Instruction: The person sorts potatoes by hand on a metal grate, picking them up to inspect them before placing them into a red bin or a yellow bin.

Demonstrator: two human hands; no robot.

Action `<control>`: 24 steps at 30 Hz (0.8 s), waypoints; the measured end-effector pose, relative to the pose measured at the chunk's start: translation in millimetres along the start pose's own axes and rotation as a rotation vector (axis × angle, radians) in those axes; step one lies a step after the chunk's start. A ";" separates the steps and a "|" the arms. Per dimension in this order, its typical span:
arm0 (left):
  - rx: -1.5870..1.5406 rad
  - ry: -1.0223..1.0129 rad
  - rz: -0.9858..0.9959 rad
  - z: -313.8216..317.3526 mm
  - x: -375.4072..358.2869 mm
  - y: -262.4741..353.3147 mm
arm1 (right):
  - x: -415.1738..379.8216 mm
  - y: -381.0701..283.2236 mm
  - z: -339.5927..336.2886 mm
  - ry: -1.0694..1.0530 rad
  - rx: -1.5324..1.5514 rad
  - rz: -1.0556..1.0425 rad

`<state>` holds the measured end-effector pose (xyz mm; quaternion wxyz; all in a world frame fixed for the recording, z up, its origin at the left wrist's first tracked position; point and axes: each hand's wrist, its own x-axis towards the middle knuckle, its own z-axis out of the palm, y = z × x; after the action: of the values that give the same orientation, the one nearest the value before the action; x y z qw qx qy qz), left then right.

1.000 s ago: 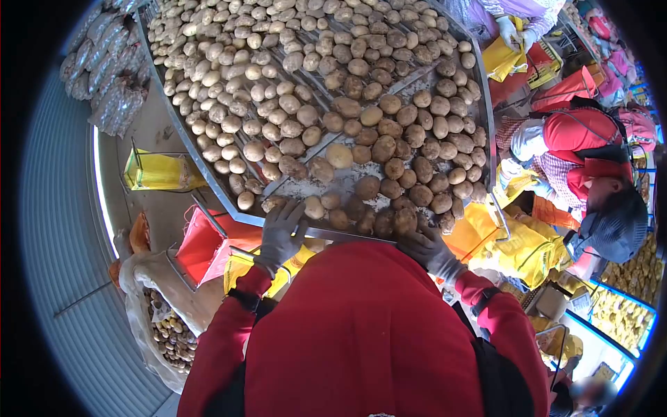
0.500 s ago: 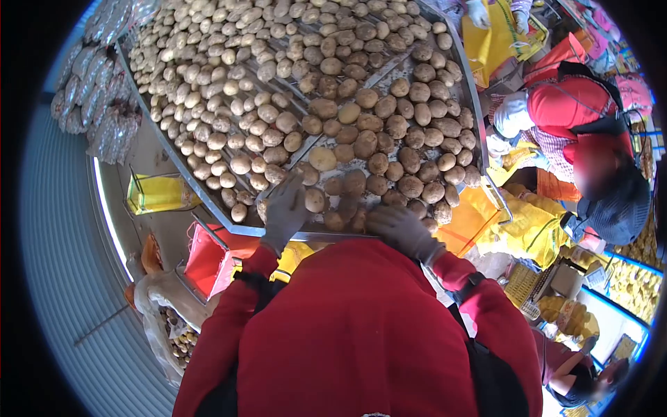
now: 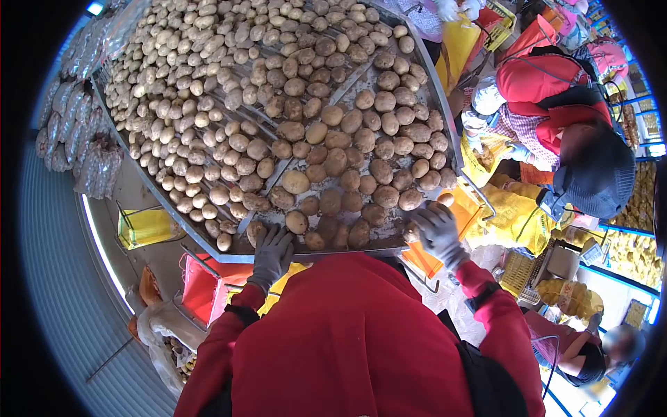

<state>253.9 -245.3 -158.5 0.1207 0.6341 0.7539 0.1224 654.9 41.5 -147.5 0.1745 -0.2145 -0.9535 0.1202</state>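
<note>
Both my hands wear grey gloves. My left hand [image 3: 273, 254] rests at the near edge of the metal sorting table [image 3: 323, 251], fingers stretched out, its fingertips against a potato [image 3: 255, 231]. Over the table's near right corner is my right hand [image 3: 439, 233], with its fingers apart and slightly bent. One potato [image 3: 411, 231] lies against its thumb side, and another potato [image 3: 445, 199] sits just beyond its fingertips. Below that hand hangs an orange bag [image 3: 425, 258]. Many loose brown potatoes [image 3: 335, 162] cover the table, some caked with soil.
Yellow mesh bags [image 3: 511, 219] and a person in a red top [image 3: 538, 76] are at the right. A yellow bag [image 3: 147, 228] and a red bag [image 3: 200, 288] hang by the left edge. Bundled packaging [image 3: 90, 139] stands against the wall.
My right hand has moved right, off the potatoes near the middle to the table corner. My left hand has shifted slightly left and toward me. The view has turned a little.
</note>
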 end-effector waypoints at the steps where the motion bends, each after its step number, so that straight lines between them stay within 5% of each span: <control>1: 0.000 -0.012 0.013 1.4 2.3 -0.1 | 27.8 -13.6 0.8 -0.002 0.071 -0.045; 3: 0.011 -0.033 0.016 3.2 5.3 -0.4 | 84.8 -50.3 20.2 -0.009 0.417 -0.184; 6: 0.015 -0.034 -0.008 -0.9 4.0 1.5 | 115.0 -90.3 80.4 -0.187 0.403 -0.494; 8: 0.006 -0.020 -0.033 -8.5 -4.1 1.6 | 108.5 -106.0 100.2 -0.111 0.352 -0.565; 11: -0.016 0.039 -0.097 -10.4 -17.7 1.8 | 86.8 -83.3 43.9 -0.199 0.461 -0.276; 17: -0.076 0.070 -0.119 -5.0 -25.4 5.5 | 19.9 -19.1 18.1 -0.316 0.250 -0.102; 20: -0.081 0.070 -0.127 -1.6 -26.3 1.8 | 68.6 14.1 -2.1 0.073 0.139 -0.173; 23: -0.068 0.014 -0.116 -0.7 -28.0 -5.9 | 142.1 69.2 -0.6 0.133 0.091 0.263; 24: -0.056 0.003 -0.107 -0.1 -28.7 -8.6 | 157.7 93.0 11.1 0.185 -0.101 0.265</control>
<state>250.7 -275.0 -160.5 0.1439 0.5889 0.7833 0.1379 551.2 192.7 -141.6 0.2331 -0.3571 -0.9015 0.0739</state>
